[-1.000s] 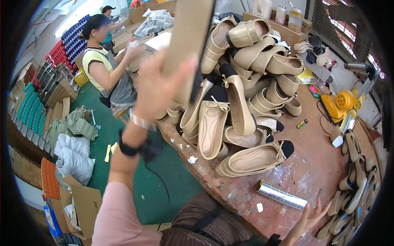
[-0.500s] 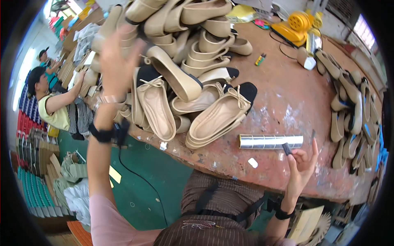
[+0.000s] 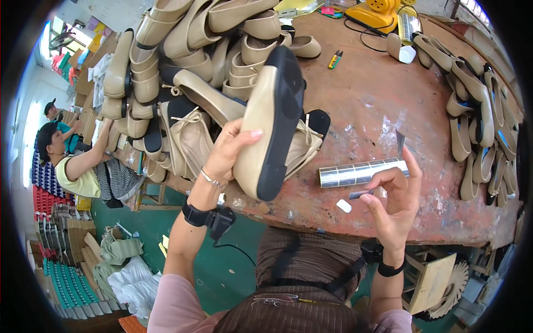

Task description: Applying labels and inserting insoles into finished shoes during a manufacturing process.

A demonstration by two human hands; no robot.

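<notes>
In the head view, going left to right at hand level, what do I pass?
Seated co-worker → left hand → beige shoe with black sole it holds → silver roll on the table → right hand → row of shoes at the table's right edge.

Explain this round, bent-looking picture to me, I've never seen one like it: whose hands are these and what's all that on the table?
The picture comes from a wide fisheye camera worn on a person's head, looking down at that person's own hands, so straight edges bend near the rim. There is no machine, only two bare hands. The left hand holds up a beige flat shoe with its black sole turned toward the camera. The right hand pinches a small silver sticker between the fingertips, just below a silver roll of stickers lying on the worn reddish table. More beige shoes are heaped in a pile at the back left and rowed along the right edge. A yellow tool sits at the far end. Another person works at the left.
</notes>
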